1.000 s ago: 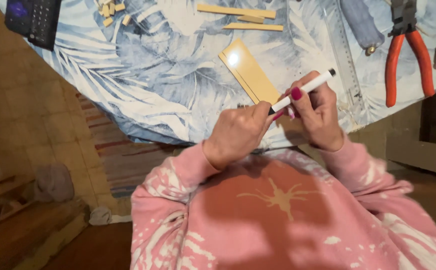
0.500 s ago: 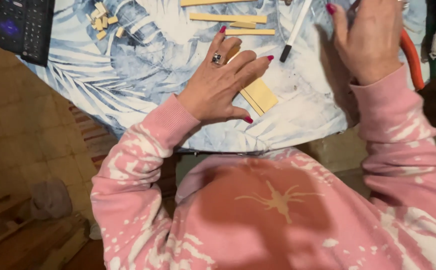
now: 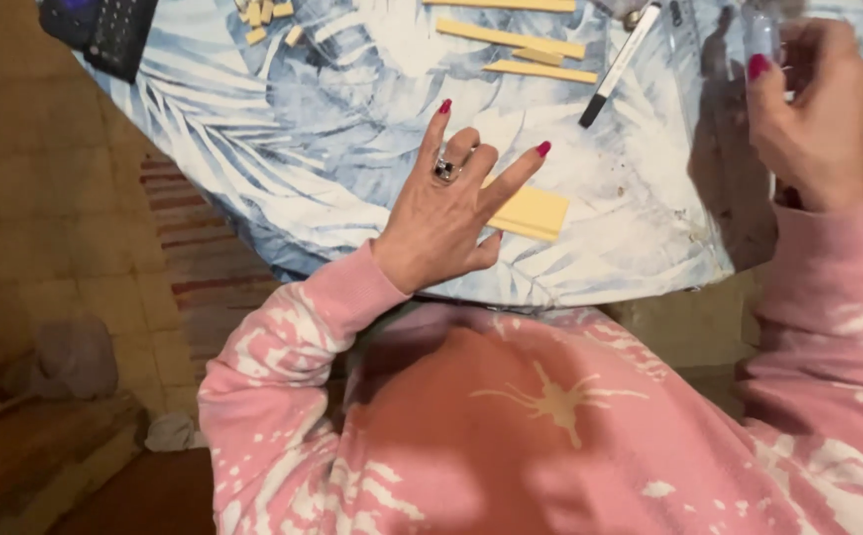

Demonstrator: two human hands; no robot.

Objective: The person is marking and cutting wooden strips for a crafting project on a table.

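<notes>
Looking down from the head camera, the left hand (image 3: 446,213) rests flat with fingers spread wide on a flat rectangular piece of pale yellow wood (image 3: 534,211), pinning it to the blue and white leaf-patterned tablecloth (image 3: 352,129) near the table's front edge. It grasps nothing; it only presses. The right hand (image 3: 816,109) is raised at the upper right, fingers curled round something clear that is blurred and partly cut off, so I cannot tell what it holds. A white marker with a black tip (image 3: 620,64) lies on the cloth between the two hands, apart from both. Beyond it sit several long thin pale wooden strips (image 3: 511,38), and at the far left a cluster of small wooden offcuts (image 3: 265,14) beside a dark calculator (image 3: 105,30).

The step in hand appears to be steadying the wood piece. Any further work on it would call for firm, even pressure so it does not slide.
</notes>
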